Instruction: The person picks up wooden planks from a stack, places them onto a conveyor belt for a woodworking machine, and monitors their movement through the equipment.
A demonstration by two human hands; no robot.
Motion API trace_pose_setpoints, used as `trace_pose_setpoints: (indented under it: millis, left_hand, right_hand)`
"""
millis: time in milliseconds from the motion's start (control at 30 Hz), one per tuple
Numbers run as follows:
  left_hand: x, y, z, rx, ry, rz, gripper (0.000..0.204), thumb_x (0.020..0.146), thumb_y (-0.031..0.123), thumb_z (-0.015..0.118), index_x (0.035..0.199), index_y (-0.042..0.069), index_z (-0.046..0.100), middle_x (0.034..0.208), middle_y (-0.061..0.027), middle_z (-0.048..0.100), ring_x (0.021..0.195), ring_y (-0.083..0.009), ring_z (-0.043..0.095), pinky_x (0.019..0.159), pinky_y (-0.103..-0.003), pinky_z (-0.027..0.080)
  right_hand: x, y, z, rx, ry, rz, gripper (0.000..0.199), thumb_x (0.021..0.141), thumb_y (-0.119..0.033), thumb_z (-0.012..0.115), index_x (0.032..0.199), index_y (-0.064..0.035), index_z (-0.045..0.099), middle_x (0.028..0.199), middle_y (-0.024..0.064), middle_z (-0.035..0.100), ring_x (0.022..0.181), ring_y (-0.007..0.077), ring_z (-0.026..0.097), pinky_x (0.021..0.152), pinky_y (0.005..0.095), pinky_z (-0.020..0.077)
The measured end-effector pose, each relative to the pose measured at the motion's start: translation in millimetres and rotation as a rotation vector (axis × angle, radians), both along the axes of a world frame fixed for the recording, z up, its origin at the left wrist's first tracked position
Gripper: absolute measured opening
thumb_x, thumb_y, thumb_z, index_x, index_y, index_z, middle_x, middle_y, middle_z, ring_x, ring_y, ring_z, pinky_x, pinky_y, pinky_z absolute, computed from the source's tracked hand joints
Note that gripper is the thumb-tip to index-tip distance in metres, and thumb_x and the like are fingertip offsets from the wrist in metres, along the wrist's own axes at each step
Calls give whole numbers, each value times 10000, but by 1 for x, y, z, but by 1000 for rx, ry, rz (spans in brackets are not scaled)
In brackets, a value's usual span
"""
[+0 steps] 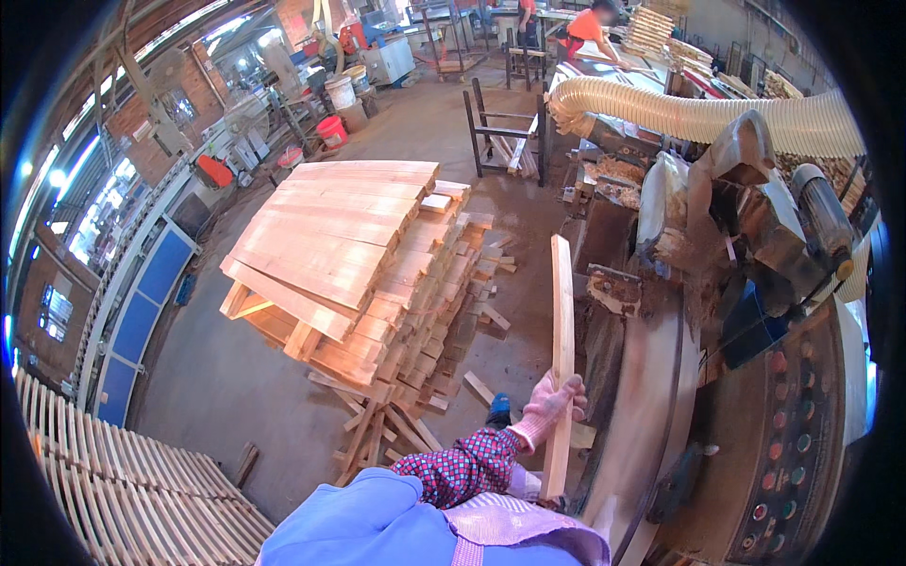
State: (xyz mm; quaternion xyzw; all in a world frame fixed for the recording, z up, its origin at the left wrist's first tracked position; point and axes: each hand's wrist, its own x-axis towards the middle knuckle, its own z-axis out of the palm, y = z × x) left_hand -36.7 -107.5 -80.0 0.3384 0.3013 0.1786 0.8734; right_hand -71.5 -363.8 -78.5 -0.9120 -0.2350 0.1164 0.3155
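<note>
The slatted stack (142,481) — lower left — is cut off by the rim.

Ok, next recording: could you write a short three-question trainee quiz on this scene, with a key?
1. Multiple choice: what does the pink-gloved left hand grip?
A) a hammer
B) a wooden strip
C) a bucket

2. Left or right: in the picture, on which side of the board stack is the ribbed hose?

3. Fill in: the large panels along the left side of the room are ____ in colour.

Key: 1. B; 2. right; 3. blue.
</note>
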Motion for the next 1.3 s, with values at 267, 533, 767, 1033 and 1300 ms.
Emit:
trace_pose_setpoints:
  millis: [267, 533, 767, 1033, 1300]
  left_hand:
    - [-12, 17, -4, -34, 65, -5, 383, 936, 205, 687, 1229, 114, 457, 968, -56, 604, 759, -172, 624, 591, -305, 565]
    - [1, 27, 23, 179, 59, 179, 436, 917, 222, 729, 1237, 92, 462, 979, -46, 614, 757, -123, 624, 608, -265, 560]
    - [-18, 19, 10, 1009, 142, 11, 739, 905, 273, 731, 1471, 20, 329, 1380, -149, 512, 1034, -180, 597, 968, -327, 486]
    - [-190, 248, 155, 1361, 1062, 1132, 759, 892, 242, 661, 1439, -145, 303, 1471, -319, 381, 1381, -400, 374, 1148, -398, 319]
    - [-435, 386, 68, 911, 846, 707, 434, 874, 262, 686, 1228, 21, 615, 1194, -167, 665, 1114, -320, 631, 1000, -379, 484]
  right_hand:
    - [115, 31, -43, -779, -456, -39, 646, 964, -308, 454, 1500, 24, 315, 1516, 206, 388, 1404, 364, 365, 1178, 489, 262]
    - [276, 99, -75, -412, -482, -39, 626, 987, -291, 414, 1561, -96, 256, 1610, 142, 251, 1451, 330, 288, 1191, 441, 224]
    - [59, 118, 6, 676, 478, 353, 831, 833, -38, 678, 1549, -17, 256, 1535, 180, 397, 1395, 257, 409, 1128, 352, 353]
    - [20, -57, -39, -184, -41, -57, 664, 854, -115, 595, 1475, 12, 398, 1516, 279, 369, 1401, 408, 378, 1186, 422, 284]
    - [191, 40, -85, -481, -441, 135, 614, 920, -219, 479, 1499, -45, 372, 1565, 201, 322, 1424, 381, 337, 1203, 446, 249]
